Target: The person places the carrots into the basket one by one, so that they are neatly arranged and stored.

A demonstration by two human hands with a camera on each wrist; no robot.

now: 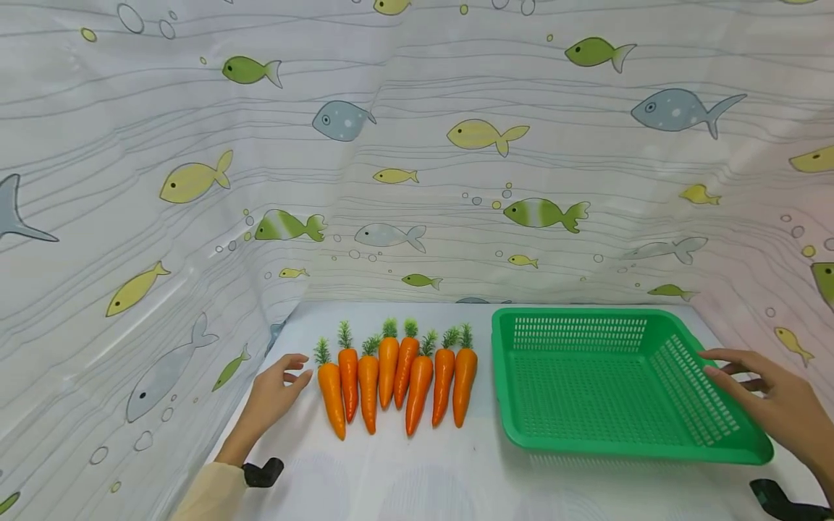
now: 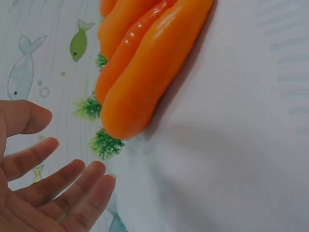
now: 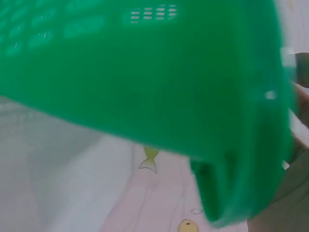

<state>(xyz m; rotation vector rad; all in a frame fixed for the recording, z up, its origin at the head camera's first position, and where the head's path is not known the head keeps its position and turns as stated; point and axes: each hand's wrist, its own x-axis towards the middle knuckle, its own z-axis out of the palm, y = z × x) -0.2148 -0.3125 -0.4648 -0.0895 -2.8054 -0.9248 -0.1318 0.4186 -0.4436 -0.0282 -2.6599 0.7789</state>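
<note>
A: Which thing is the largest there?

B: It is a pale sheet (image 1: 417, 192) printed with fish, and it stands at the back and on both sides.

A: And after the sheet?

B: There is the white desk (image 1: 365, 477), and on its right part a green basket (image 1: 593, 398), with many small slots in its walls.

A: How are the hands?

B: The left hand (image 1: 274, 391) has its fingers loosely apart and holds nothing. It is just beside the leftmost carrot, with a gap between. The right hand (image 1: 772, 401) is half open, with its fingertips at the right rim (image 3: 263, 121) of the basket. Whether it grips the rim or only touches it, one cannot tell, because in the right wrist view the fingers are partly hidden.

A: Where are the carrots?

B: Eight orange carrots (image 1: 419, 387) lie on the desk side by side, between the left hand and the basket. Their leafy tops (image 1: 322, 352) point away from the person.

A: Is something small on the wrists?

B: Yes, a black piece (image 1: 263, 473) is at each wrist.
</note>
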